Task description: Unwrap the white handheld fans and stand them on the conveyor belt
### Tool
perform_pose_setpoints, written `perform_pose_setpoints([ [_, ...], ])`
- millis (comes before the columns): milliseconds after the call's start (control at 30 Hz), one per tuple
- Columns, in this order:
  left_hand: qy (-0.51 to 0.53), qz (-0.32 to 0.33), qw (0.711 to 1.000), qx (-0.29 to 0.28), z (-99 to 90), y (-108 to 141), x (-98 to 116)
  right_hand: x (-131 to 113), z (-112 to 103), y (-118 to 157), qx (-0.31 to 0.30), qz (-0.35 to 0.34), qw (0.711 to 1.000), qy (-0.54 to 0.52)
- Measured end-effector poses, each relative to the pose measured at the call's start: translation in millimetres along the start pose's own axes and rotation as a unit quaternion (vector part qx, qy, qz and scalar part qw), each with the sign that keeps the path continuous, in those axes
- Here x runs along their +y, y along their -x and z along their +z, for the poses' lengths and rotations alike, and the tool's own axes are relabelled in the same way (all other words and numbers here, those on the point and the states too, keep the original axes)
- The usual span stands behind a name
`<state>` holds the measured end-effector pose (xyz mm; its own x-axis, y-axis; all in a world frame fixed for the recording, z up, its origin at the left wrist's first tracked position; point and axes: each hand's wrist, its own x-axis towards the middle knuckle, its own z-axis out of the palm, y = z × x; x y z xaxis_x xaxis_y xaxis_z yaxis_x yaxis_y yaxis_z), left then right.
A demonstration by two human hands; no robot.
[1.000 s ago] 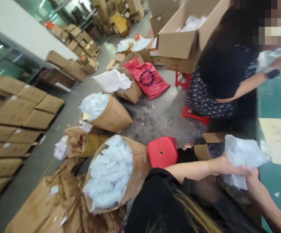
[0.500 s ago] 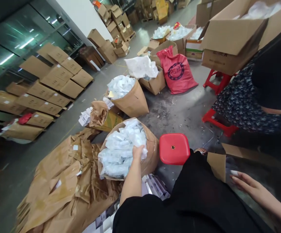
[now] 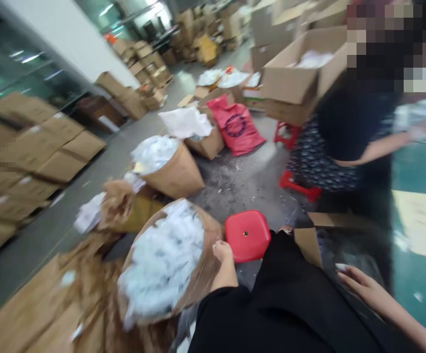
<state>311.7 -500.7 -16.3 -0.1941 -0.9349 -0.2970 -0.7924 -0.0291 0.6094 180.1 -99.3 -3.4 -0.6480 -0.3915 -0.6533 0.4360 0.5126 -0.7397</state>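
My left hand (image 3: pixel 223 251) is closed, fingers curled, beside the right rim of a brown carton (image 3: pixel 207 274) filled with pale, plastic-wrapped packets (image 3: pixel 165 260). Whether it holds anything small I cannot make out. A red stool (image 3: pixel 248 235) stands just right of that hand. Over at the lower right, my right hand (image 3: pixel 358 280) hangs low with its fingers apart and nothing in them, beside my black clothing. An open carton flap (image 3: pixel 307 246) lies to its upper left.
Flattened brown cardboard (image 3: pixel 32 318) covers the lower left. Another packet-filled carton (image 3: pixel 176 171) and a red sack (image 3: pixel 235 125) stand further back. A person in a patterned skirt (image 3: pixel 323 157) sits by a green table (image 3: pixel 419 289) at the right.
The view has swung right, bringing the green table into sight. My left hand has left the packets and come back past the carton's rim. My right hand remains low with fingers apart.
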Motion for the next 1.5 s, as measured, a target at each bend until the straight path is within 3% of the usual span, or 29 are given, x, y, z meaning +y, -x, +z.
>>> perform_pose_setpoints([
  [100, -0.034, 0.124, 0.98, -0.15, 78.9, 43, 41, -1, 0, 30, 0.044, -0.05, 0.998, -0.023],
  [200, -0.047, 0.284, 0.902, -0.32, 138.8, 77, 110, 13, -19, 60, 0.211, -0.075, 0.974, -0.043],
  [300, -0.054, 0.398, 0.819, -0.409, 184.7, 122, 186, 49, -48, 93, 0.43, -0.019, 0.902, -0.022],
  [400, -0.06, 0.502, 0.717, -0.479, 213.4, 187, 234, 92, -73, 121, 0.599, 0.099, 0.793, 0.055],
  [467, -0.073, 0.564, 0.611, -0.551, 224.9, 238, 241, 114, -85, 129, 0.632, 0.18, 0.748, 0.096],
  [500, -0.088, 0.585, 0.548, -0.591, 229.4, 262, 239, 122, -90, 129, 0.622, 0.209, 0.748, 0.104],
  [600, -0.151, 0.613, 0.366, -0.684, 241.3, 320, 220, 136, -98, 120, 0.568, 0.237, 0.783, 0.091],
  [700, -0.2, 0.615, 0.228, -0.728, 252.9, 347, 207, 136, -90, 111, 0.566, 0.231, 0.787, 0.083],
  [800, -0.234, 0.644, 0.124, -0.718, 269.0, 358, 210, 130, -68, 110, 0.568, 0.224, 0.789, 0.077],
  [900, -0.242, 0.692, 0.069, -0.677, 290.2, 370, 214, 126, -43, 114, 0.574, 0.233, 0.783, 0.058],
  [1033, -0.299, 0.746, -0.044, -0.593, 312.4, 379, 207, 131, -24, 120, 0.6, 0.272, 0.752, 0.021],
  [1100, -0.302, 0.759, -0.065, -0.573, 316.7, 373, 204, 138, -23, 127, 0.615, 0.29, 0.733, 0.003],
  [1233, -0.296, 0.773, -0.032, -0.561, 313.4, 354, 206, 151, -35, 142, 0.626, 0.285, 0.726, -0.023],
  [1367, -0.277, 0.778, 0.049, -0.561, 301.5, 359, 210, 149, -48, 152, 0.641, 0.249, 0.725, -0.048],
  [1433, -0.257, 0.777, 0.093, -0.567, 291.1, 368, 215, 143, -47, 153, 0.668, 0.25, 0.697, -0.07],
  [1500, -0.232, 0.736, 0.158, -0.616, 276.3, 377, 225, 134, -41, 152, 0.691, 0.26, 0.667, -0.099],
])
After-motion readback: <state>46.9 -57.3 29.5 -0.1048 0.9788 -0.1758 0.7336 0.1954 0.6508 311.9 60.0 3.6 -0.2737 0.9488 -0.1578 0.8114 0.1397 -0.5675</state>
